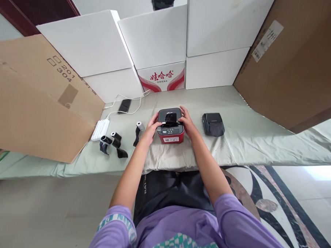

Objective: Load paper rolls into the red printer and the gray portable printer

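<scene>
A boxy red-and-black receipt printer (170, 135) stands upright on the cloth-covered table in front of me. A strip of black paper (170, 119) sticks up from the slot in its top. My left hand (152, 127) is wrapped round the printer's left side, its thumb on the top by the slot. From the right, my right hand (188, 122) grips the other side, with its thumb close to the paper. To the left lie small paper rolls with dark unrolled tails: one roll (139, 126) near my left hand, another roll (116, 136) and a third roll (106, 139) farther out.
A second, black portable printer (213, 124) lies right of my hands. Left stand a white power strip (100, 129) with cables and a dark phone-like slab (124, 105). Cardboard (45, 107) on the left, a brown box (294, 71) and white boxes (158, 39) behind wall in the table.
</scene>
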Available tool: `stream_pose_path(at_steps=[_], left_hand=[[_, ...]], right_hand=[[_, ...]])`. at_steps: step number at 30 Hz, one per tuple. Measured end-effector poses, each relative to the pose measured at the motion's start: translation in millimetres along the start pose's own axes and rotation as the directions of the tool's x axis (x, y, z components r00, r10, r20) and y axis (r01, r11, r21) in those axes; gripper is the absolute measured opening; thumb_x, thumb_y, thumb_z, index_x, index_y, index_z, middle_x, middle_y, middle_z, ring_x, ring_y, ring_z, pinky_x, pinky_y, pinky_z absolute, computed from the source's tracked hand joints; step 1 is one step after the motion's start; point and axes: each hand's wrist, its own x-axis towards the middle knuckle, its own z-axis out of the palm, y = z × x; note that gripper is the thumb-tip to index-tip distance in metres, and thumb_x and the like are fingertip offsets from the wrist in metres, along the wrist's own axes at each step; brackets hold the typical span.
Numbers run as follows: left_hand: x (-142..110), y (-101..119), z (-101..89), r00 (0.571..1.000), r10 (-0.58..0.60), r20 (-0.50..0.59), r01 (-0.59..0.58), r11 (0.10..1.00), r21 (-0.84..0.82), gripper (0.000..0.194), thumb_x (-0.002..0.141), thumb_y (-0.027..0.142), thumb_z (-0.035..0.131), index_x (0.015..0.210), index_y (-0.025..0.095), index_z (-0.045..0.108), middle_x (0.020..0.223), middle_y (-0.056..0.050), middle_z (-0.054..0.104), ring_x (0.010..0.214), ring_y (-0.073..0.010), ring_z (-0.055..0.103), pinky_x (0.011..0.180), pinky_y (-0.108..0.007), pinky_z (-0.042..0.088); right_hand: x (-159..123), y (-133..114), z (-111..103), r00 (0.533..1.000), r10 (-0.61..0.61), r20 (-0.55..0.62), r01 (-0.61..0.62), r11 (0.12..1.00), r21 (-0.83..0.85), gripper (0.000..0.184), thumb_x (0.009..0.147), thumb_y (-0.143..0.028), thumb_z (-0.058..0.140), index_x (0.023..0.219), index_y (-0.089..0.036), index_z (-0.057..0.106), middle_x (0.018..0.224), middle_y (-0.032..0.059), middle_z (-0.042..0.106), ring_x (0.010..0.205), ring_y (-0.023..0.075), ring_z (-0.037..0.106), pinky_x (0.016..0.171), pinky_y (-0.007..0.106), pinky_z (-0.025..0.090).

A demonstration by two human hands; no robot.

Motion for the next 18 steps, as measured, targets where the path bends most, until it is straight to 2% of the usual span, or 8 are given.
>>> stream_pose_path(at_steps=[5, 7, 10, 12, 13, 15, 17, 18], left_hand=[[-5.7, -7.9, 5.3, 1.000, 0.016, -0.016, -0.017, 0.997, -0.070, 0.073, 0.089, 0.025, 0.054, 0.160, 0.030, 0.040, 0.164, 0.002, 0.045, 0.152, -0.0205, 0.044, 0.120, -0.033, 0.045], [-9.7, -9.4, 7.1, 0.999, 0.038, -0.028, -0.039, 0.998, -0.047, 0.069, 0.092, 0.029, 0.054, 0.159, 0.030, 0.042, 0.163, 0.001, 0.048, 0.151, -0.0211, 0.045, 0.119, -0.034, 0.045], [-25.1, -18.2, 12.8, 0.992, 0.077, -0.105, -0.083, 0.995, -0.052, 0.060, 0.096, 0.041, 0.054, 0.154, 0.028, 0.050, 0.159, -0.002, 0.053, 0.150, -0.0238, 0.047, 0.121, -0.037, 0.044], [-40.3, -28.6, 18.4, 0.983, 0.106, -0.147, -0.119, 0.990, -0.079, 0.058, 0.098, 0.049, 0.050, 0.152, 0.028, 0.053, 0.158, -0.003, 0.054, 0.149, -0.0248, 0.047, 0.122, -0.040, 0.041], [-47.5, -34.0, 21.3, 0.983, 0.119, -0.140, -0.131, 0.988, -0.079, 0.059, 0.099, 0.053, 0.047, 0.153, 0.028, 0.052, 0.158, -0.003, 0.054, 0.150, -0.0250, 0.046, 0.123, -0.040, 0.041], [-56.6, -42.5, 26.2, 0.985, 0.126, -0.117, -0.131, 0.991, -0.037, 0.062, 0.099, 0.055, 0.046, 0.155, 0.029, 0.048, 0.156, -0.003, 0.056, 0.151, -0.0249, 0.046, 0.122, -0.039, 0.041], [-53.6, -44.7, 28.7, 0.987, 0.129, -0.095, -0.133, 0.991, -0.028, 0.062, 0.098, 0.051, 0.048, 0.156, 0.030, 0.046, 0.154, -0.002, 0.059, 0.149, -0.0248, 0.047, 0.121, -0.039, 0.042], [-46.7, -43.1, 28.9, 0.986, 0.140, -0.087, -0.144, 0.988, -0.051, 0.062, 0.097, 0.047, 0.048, 0.156, 0.030, 0.046, 0.152, -0.002, 0.060, 0.148, -0.0248, 0.049, 0.121, -0.039, 0.043]], right_hand=[[-3.3, -10.0, -2.5, 0.997, 0.018, 0.069, -0.014, 0.999, -0.053, 0.084, 0.065, -0.027, 0.066, 0.145, -0.035, 0.044, 0.160, 0.0041, 0.044, 0.135, 0.0274, 0.057, 0.116, 0.048, 0.046], [-7.8, -13.2, -1.4, 0.999, 0.018, 0.034, -0.015, 0.998, -0.068, 0.079, 0.068, -0.031, 0.069, 0.143, -0.035, 0.046, 0.159, 0.0046, 0.044, 0.136, 0.0279, 0.056, 0.118, 0.049, 0.044], [-26.3, -17.0, 1.1, 0.996, 0.042, -0.080, -0.051, 0.992, -0.117, 0.070, 0.073, -0.043, 0.073, 0.138, -0.030, 0.051, 0.156, 0.0097, 0.049, 0.140, 0.0312, 0.053, 0.119, 0.052, 0.043], [-47.0, -19.5, 2.6, 0.998, 0.032, -0.058, -0.042, 0.984, -0.176, 0.074, 0.075, -0.052, 0.076, 0.140, -0.027, 0.050, 0.154, 0.0137, 0.052, 0.142, 0.0342, 0.051, 0.119, 0.054, 0.043], [-58.2, -20.5, 3.3, 1.000, 0.001, 0.007, 0.000, 0.976, -0.219, 0.079, 0.076, -0.054, 0.077, 0.144, -0.027, 0.048, 0.154, 0.0143, 0.051, 0.143, 0.0353, 0.050, 0.120, 0.055, 0.042], [-76.7, -22.2, 4.9, 0.983, -0.128, 0.129, 0.165, 0.927, -0.336, 0.094, 0.073, -0.051, 0.084, 0.153, -0.028, 0.041, 0.158, 0.0138, 0.049, 0.147, 0.0377, 0.046, 0.123, 0.057, 0.037], [-83.1, -23.7, 6.6, 0.957, -0.226, 0.183, 0.284, 0.858, -0.428, 0.101, 0.071, -0.047, 0.087, 0.157, -0.029, 0.037, 0.160, 0.0128, 0.046, 0.149, 0.0396, 0.043, 0.126, 0.057, 0.034], [-80.4, -24.7, 7.6, 0.951, -0.247, 0.183, 0.305, 0.834, -0.459, 0.101, 0.071, -0.046, 0.087, 0.157, -0.029, 0.037, 0.160, 0.0128, 0.047, 0.149, 0.0404, 0.043, 0.125, 0.057, 0.034]])
